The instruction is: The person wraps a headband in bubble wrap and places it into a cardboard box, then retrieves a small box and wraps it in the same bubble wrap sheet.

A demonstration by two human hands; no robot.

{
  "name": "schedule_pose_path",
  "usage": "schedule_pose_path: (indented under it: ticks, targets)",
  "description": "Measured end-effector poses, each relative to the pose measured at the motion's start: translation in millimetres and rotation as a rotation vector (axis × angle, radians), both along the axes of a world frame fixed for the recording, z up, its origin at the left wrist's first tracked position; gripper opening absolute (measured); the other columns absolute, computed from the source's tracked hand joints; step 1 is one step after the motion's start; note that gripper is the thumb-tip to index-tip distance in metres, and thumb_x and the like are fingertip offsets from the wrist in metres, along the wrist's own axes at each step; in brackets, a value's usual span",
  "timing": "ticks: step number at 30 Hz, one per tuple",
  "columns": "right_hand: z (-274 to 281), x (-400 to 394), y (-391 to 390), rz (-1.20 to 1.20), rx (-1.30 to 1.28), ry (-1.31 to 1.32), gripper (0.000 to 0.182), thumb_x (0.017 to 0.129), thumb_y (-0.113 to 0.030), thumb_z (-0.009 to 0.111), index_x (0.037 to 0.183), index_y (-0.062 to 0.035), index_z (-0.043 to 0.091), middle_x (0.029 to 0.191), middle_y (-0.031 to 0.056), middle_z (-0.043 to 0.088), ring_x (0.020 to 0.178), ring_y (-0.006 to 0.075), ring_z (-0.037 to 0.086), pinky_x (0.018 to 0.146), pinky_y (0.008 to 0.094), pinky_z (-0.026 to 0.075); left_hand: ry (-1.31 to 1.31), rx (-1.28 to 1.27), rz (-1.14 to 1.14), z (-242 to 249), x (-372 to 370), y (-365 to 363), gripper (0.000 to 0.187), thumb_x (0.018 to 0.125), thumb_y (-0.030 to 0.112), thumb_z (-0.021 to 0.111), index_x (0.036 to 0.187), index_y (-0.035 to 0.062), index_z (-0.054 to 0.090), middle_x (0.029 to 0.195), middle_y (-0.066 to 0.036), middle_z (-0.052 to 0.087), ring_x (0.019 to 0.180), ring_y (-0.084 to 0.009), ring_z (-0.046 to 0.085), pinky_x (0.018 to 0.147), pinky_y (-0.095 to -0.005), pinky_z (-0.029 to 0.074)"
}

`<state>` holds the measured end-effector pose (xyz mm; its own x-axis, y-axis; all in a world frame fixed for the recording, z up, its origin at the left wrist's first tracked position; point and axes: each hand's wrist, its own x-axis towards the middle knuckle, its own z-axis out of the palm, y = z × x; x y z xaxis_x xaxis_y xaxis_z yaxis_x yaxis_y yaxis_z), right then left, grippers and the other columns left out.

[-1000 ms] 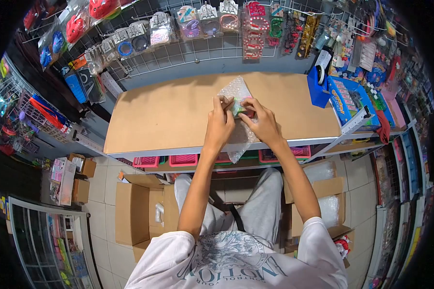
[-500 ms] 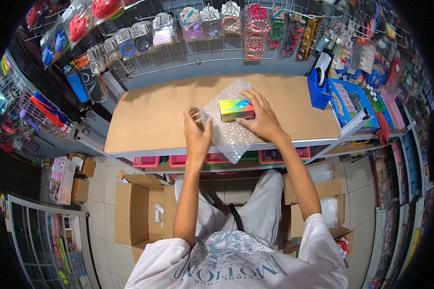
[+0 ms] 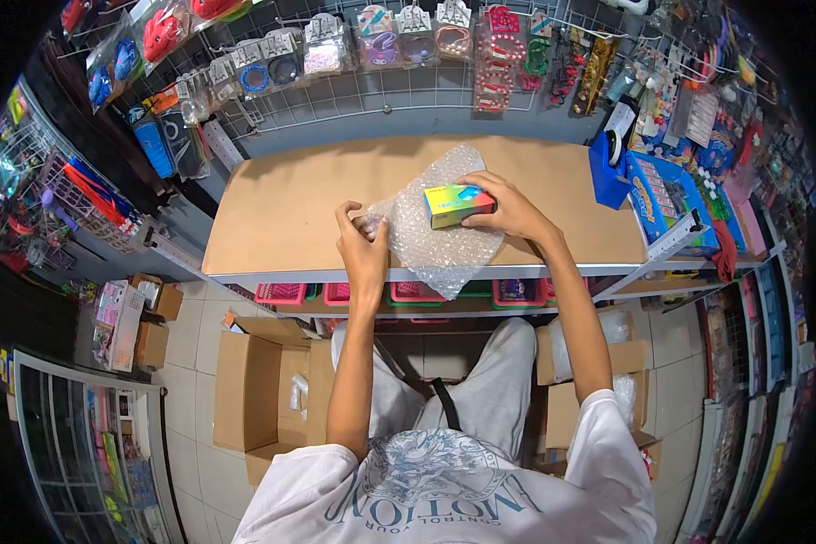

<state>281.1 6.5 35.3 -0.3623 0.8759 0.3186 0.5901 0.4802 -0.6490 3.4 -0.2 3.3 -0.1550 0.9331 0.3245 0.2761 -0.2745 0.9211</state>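
Observation:
A sheet of bubble wrap (image 3: pixel 435 258) lies turned at an angle on the brown-topped table (image 3: pixel 281 208), its near corner hanging over the front edge. On it rests a small printed box (image 3: pixel 446 214), yellow-green at one end and red at the other. My right hand (image 3: pixel 512 207) grips the box's right end between thumb and fingers. My left hand (image 3: pixel 364 243) is closed on the left corner of the bubble wrap, with fingers curled and thumb pressed toward them.
A blue holder (image 3: pixel 611 172) and a blue display box (image 3: pixel 666 204) stand at the table's right end. Packaged accessories (image 3: pixel 381 45) hang on the wire grid behind. Pink baskets (image 3: pixel 417 291) sit on the shelf below. Open cardboard boxes (image 3: pixel 247 390) flank my legs.
My right hand has closed on the box's right end, and the box is slightly turned. My left hand has curled its fingers around the wrap's left corner. The view has shifted slightly.

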Motion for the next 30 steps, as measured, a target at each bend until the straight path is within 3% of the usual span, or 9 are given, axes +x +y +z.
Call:
schedule_pose_path:
  ticks: [5, 8, 11, 12, 16, 19, 22, 26, 30]
  targets:
    - [-1.9, -5.0, -9.3, -0.099, 0.023, -0.009, 0.068, 0.073, -0.016, 0.087, 0.136, -0.0134, 0.062, 0.143, 0.0139, 0.048, 0.135, 0.0343, 0.047, 0.114, 0.041, 0.038, -0.229, 0.05, 0.01, 11.4, 15.6, 1.1, 0.039, 0.091, 0.005, 0.075, 0.12, 0.0037, 0.05, 0.091, -0.021, 0.075, 0.079, -0.0238, 0.074, 0.068, -0.0343, 0.057]
    - [-4.2, -6.1, -12.3, -0.16, 0.069, -0.047, 0.069, 0.073, -0.016, 0.087, 0.138, -0.0168, 0.064, 0.142, 0.0134, 0.045, 0.135, 0.0356, 0.046, 0.114, 0.0412, 0.038, -0.13, 0.161, -0.007, 33.8, 38.9, -3.2, 0.031, 0.09, 0.006, 0.075, 0.113, 0.0028, 0.054, 0.093, -0.025, 0.075, 0.089, -0.0286, 0.077, 0.069, -0.0353, 0.059]
    - [1.1, -10.0, -18.5, -0.165, 0.007, 0.001, 0.064, 0.075, -0.018, 0.085, 0.137, -0.0161, 0.065, 0.141, 0.0145, 0.045, 0.133, 0.0346, 0.049, 0.112, 0.0425, 0.041, -0.099, 0.145, -0.076, 44.3, 65.7, -5.5, 0.029, 0.088, 0.007, 0.079, 0.108, 0.0018, 0.058, 0.088, -0.022, 0.076, 0.085, -0.0184, 0.075, 0.064, -0.0306, 0.055]
    - [0.2, -9.7, -18.0, -0.169, 0.016, -0.003, 0.065, 0.076, -0.018, 0.085, 0.137, -0.0161, 0.064, 0.14, 0.0145, 0.045, 0.132, 0.0345, 0.049, 0.112, 0.0422, 0.041, 0.012, 0.195, -0.081, 41.2, 72.9, -5.8, 0.031, 0.088, 0.007, 0.077, 0.111, 0.0012, 0.057, 0.089, -0.025, 0.076, 0.084, -0.0261, 0.077, 0.067, -0.0338, 0.057]
    - [-2.9, -10.8, -19.0, -0.186, 0.028, 0.012, 0.067, 0.075, -0.012, 0.083, 0.139, -0.0161, 0.064, 0.137, 0.0143, 0.046, 0.133, 0.0336, 0.048, 0.112, 0.0406, 0.041, 0.177, 0.266, -0.118, 24.2, 91.5, -6.0, 0.028, 0.089, 0.007, 0.074, 0.11, -0.0006, 0.058, 0.092, -0.025, 0.075, 0.091, -0.0411, 0.074, 0.074, -0.0405, 0.058]
    - [-3.2, -9.7, -20.0, -0.174, 0.034, 0.023, 0.068, 0.075, -0.012, 0.082, 0.14, -0.0153, 0.062, 0.137, 0.0151, 0.047, 0.132, 0.0341, 0.049, 0.112, 0.0412, 0.041, 0.166, 0.346, -0.177, 19.4, 90.4, -4.7, 0.023, 0.091, 0.011, 0.071, 0.106, 0.0007, 0.058, 0.096, -0.026, 0.072, 0.088, -0.0427, 0.072, 0.073, -0.0469, 0.056]
    - [-6.2, -9.2, -17.6, -0.171, 0.034, 0.017, 0.07, 0.075, -0.014, 0.083, 0.141, -0.015, 0.061, 0.14, 0.016, 0.046, 0.132, 0.0354, 0.049, 0.112, 0.0416, 0.042, 0.184, 0.392, -0.272, 25.9, 85.1, -9.6, 0.024, 0.091, 0.013, 0.071, 0.106, -0.0031, 0.061, 0.099, -0.028, 0.07, 0.089, -0.0437, 0.071, 0.077, -0.0478, 0.056]
    - [-7.1, -7.8, -16.5, -0.17, 0.089, -0.017, 0.078, 0.075, -0.005, 0.082, 0.147, -0.0139, 0.054, 0.145, 0.0151, 0.044, 0.139, 0.0323, 0.045, 0.113, 0.0412, 0.042, 0.251, 0.377, -0.343, 24.5, 74.6, -6.4, 0.028, 0.09, 0.009, 0.071, 0.113, -0.0055, 0.065, 0.109, -0.028, 0.071, 0.106, -0.0422, 0.069, 0.092, -0.0428, 0.055]
    - [-20.0, -4.5, -17.1, -0.226, 0.008, 0.425, 0.084, 0.085, -0.01, 0.08, 0.157, -0.009, 0.037, 0.151, 0.0195, 0.041, 0.142, 0.0289, 0.043, 0.112, 0.0392, 0.044, 0.316, 0.476, -0.339, 18.7, 73.7, -4.0, 0.027, 0.089, 0.007, 0.07, 0.113, -0.0042, 0.067, 0.113, -0.027, 0.069, 0.111, -0.0427, 0.066, 0.098, -0.0448, 0.051]
